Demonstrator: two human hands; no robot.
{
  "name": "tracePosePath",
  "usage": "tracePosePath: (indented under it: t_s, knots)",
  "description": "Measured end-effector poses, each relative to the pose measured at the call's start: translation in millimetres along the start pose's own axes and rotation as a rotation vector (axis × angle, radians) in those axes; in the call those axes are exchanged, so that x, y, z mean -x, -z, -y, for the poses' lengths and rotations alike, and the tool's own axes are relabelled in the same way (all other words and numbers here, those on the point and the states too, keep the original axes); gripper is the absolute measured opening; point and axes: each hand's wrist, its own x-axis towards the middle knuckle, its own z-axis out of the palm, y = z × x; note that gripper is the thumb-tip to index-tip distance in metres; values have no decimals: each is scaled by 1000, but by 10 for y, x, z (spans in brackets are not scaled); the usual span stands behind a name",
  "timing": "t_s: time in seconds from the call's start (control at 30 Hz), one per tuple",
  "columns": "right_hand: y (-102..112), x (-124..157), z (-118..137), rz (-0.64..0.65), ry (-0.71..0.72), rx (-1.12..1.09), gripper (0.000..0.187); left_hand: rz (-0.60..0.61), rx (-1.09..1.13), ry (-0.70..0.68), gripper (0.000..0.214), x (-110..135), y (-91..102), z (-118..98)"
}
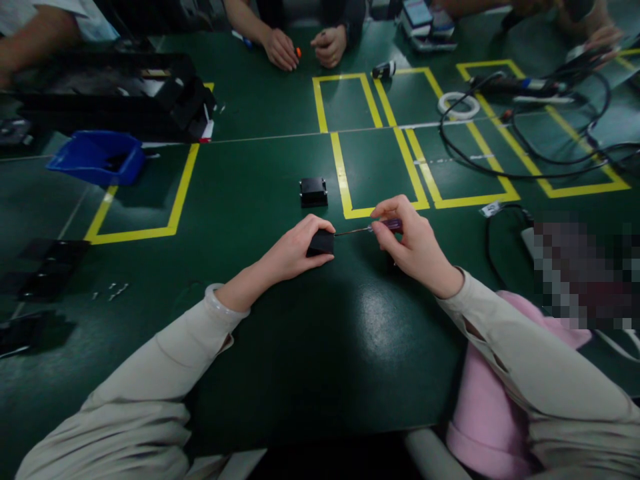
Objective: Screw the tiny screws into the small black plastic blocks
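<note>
My left hand [300, 248] grips a small black block-shaped part [321, 244] against the green table, thumb and fingers on opposite sides. In my right hand [407, 237] is a screwdriver [393, 227] with a dark purplish handle, its thin shaft lying level and pointing left. The tip meets the right side of the black part; whether it sits in a screw is too small to tell. Just beyond my left hand stands a second black part [313, 191] with bright metal bits at its sides. Several small screws [111, 291] lie loose to the left.
A blue bin [100, 157] stands at the left, near more black parts [47, 270]. Behind it is a long black tray [107, 100]. Yellow tape outlines mark the table. Black cable [480, 167] and a white tape roll [459, 105] lie right. A co-worker's hands [305, 50] rest opposite.
</note>
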Motion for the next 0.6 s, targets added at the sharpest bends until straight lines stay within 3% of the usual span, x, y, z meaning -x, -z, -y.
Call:
tracePosePath:
  t_s: [0.6]
  knots:
    - [-5, 11, 23, -4, 76, 75, 7, -5, -3, -4, 37, 1, -3, 13]
